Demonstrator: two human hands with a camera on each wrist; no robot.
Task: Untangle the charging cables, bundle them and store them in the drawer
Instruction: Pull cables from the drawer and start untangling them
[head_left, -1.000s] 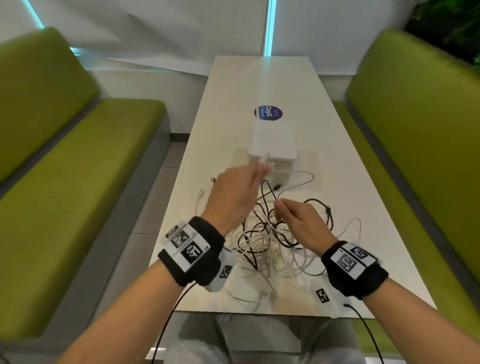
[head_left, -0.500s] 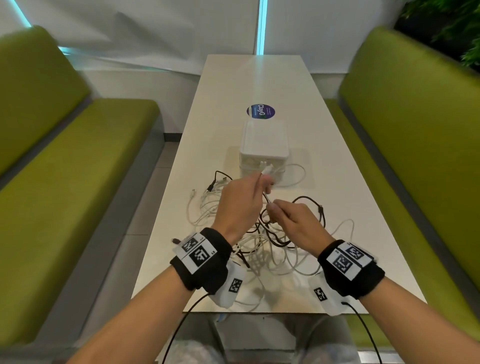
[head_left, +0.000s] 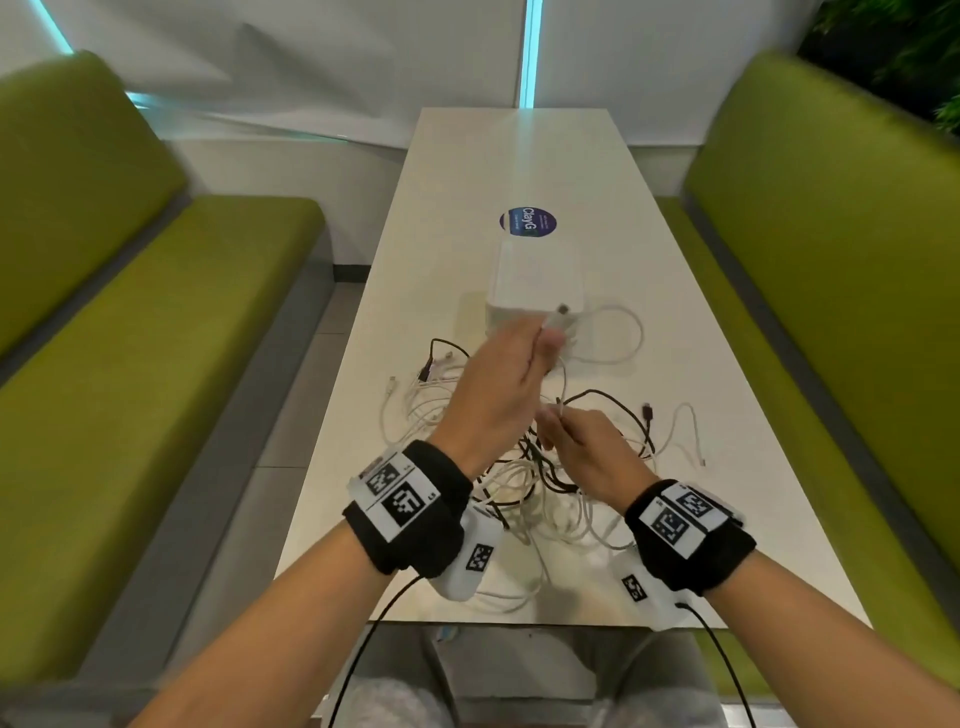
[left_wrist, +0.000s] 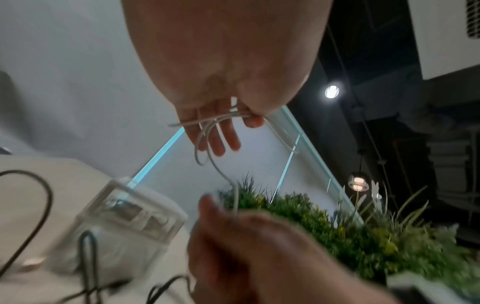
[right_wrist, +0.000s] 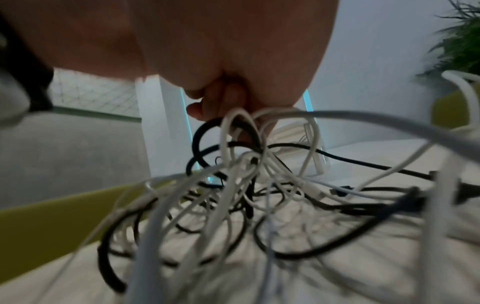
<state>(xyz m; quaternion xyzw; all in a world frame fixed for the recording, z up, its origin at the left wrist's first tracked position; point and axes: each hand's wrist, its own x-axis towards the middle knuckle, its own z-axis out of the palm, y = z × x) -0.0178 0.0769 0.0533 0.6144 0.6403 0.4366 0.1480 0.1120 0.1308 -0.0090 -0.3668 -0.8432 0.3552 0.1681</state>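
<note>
Head view: on the long white worktop (head_left: 519, 156), the tangle of thin white and black charging cables (head_left: 524, 488) lies at the near end, in front of the small white plastic drawer box (head_left: 535, 280). The left hand (head_left: 498, 384), raised, pinches one white cable (head_left: 558, 384) near its plug; the right hand (head_left: 587, 447), lower, pinches the same strand just above the heap. A round dark-blue sticker (head_left: 528, 222) beyond the box reads "ClayG"; its smaller print is illegible.

Left wrist view: white loops cross the left fingers (left_wrist: 221, 131), held by the thumb.

Right wrist view: the right fingers (right_wrist: 221, 102) curl around cable loops above the tangle.

To do this well, feed the strand slowly, easing loops apart rather than tugging knots tight.
</note>
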